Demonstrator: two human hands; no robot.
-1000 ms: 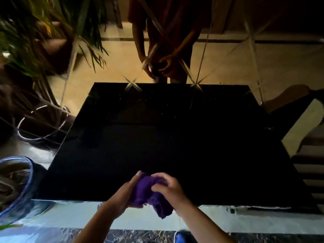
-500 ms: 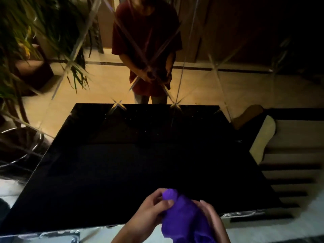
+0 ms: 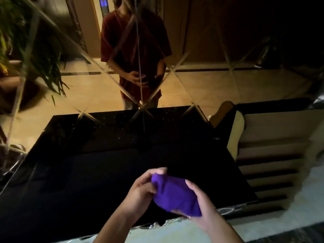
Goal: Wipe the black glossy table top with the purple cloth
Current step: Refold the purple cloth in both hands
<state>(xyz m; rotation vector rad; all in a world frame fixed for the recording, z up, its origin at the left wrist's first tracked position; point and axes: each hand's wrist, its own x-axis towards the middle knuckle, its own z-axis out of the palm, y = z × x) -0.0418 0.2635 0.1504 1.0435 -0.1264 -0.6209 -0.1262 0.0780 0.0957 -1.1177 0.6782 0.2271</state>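
Note:
The black glossy table top [image 3: 98,176] fills the middle of the view, its far edge against a mirrored wall. A bunched purple cloth [image 3: 175,195] is held above the table's near right part, close to the front edge. My left hand [image 3: 140,193] grips the cloth's left end with thumb and fingers. My right hand [image 3: 205,209] cups it from the right and below. The cloth is off the surface as far as I can tell.
The mirrored wall [image 3: 219,81] with diagonal seams reflects a person in a dark red shirt [image 3: 135,55]. A leafy plant [image 3: 26,50] stands at the left. Pale steps or slats [image 3: 270,163] lie right of the table. A silvery trim [image 3: 226,210] runs along the front edge.
The view has tilted up, so the table sits lower in frame. Both hands rose and shifted right with the cloth, which is now spread wider between them.

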